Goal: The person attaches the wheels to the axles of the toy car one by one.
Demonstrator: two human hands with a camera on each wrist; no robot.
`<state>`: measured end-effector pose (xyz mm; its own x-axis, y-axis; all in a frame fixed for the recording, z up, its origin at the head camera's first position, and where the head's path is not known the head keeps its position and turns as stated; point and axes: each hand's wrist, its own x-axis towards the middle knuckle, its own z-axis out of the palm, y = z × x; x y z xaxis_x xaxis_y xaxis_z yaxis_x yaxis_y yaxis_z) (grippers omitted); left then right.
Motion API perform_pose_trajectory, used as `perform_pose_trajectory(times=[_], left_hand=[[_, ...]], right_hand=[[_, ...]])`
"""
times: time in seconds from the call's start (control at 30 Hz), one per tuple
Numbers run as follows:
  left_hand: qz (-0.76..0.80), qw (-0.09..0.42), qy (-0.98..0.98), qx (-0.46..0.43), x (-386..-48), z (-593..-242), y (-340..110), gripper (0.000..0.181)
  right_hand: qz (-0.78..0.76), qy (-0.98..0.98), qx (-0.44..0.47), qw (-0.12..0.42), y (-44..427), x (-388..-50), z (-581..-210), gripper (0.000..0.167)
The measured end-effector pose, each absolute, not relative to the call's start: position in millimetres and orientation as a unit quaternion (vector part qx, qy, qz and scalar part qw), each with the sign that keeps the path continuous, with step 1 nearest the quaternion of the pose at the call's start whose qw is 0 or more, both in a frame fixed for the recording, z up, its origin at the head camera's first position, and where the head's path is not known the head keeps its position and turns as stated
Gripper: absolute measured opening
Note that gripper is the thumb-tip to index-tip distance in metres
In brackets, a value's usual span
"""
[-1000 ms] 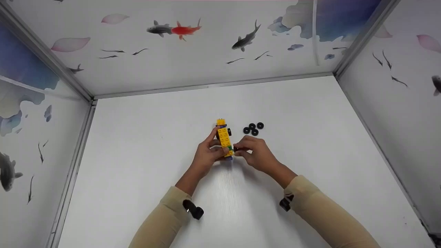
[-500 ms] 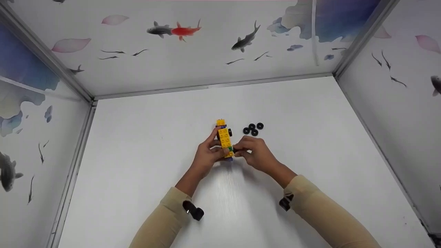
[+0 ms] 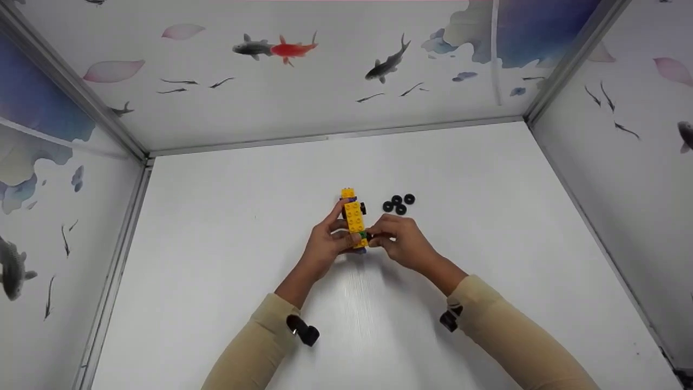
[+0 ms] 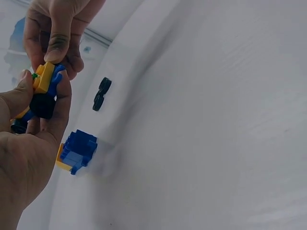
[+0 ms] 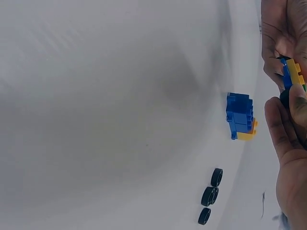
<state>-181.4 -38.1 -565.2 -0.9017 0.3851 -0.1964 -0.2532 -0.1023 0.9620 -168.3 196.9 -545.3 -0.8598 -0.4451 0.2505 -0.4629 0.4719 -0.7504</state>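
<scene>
My left hand (image 3: 325, 246) grips a toy car (image 3: 354, 216) built of yellow and blue blocks with a small green part. Black wheels show on the car; one wheel (image 4: 42, 105) faces the left wrist camera. My right hand (image 3: 406, 244) pinches another black wheel (image 5: 285, 98) against the car's near right side, its fingers partly hiding it. Whether that wheel is fully seated cannot be made out. Just beyond the car, a separate blue-and-yellow block piece (image 5: 241, 114) rests on the table.
Several loose black wheels (image 3: 400, 209) lie in a cluster on the white table (image 3: 216, 271), beyond my right hand. Panels printed with fish (image 3: 384, 65) wall the table at the back and both sides.
The toy car has shifted very slightly to the right, closer to the right hand's fingers. Both hands keep their holds, and the loose wheels stay where they were.
</scene>
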Motion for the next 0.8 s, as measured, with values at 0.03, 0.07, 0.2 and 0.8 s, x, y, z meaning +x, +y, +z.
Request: perform_pose_trajectory(times=[0.03,0.07,0.2,0.8], left_hand=[[0.74,0.216,0.635,0.055,-181.9,-564.9,-38.1,0.096],[0.739,0.216,0.636,0.057,-182.2,-564.6,-38.2,0.096],[0.735,0.218,0.64,0.059,-183.5,-563.5,-38.2,0.097],[0.646,0.21,0.73,0.078,-183.6,-560.5,-39.3,0.119]], right_hand=[[0.439,-0.859,0.264,0.007,197.1,-168.3,-544.9,0.02],[0.438,-0.86,0.263,0.003,197.4,-168.3,-544.5,0.02],[0.427,-0.866,0.258,-0.008,198.7,-168.6,-545.0,0.019],[0.406,-0.874,0.265,-0.016,194.2,-166.8,-546.1,0.02]])
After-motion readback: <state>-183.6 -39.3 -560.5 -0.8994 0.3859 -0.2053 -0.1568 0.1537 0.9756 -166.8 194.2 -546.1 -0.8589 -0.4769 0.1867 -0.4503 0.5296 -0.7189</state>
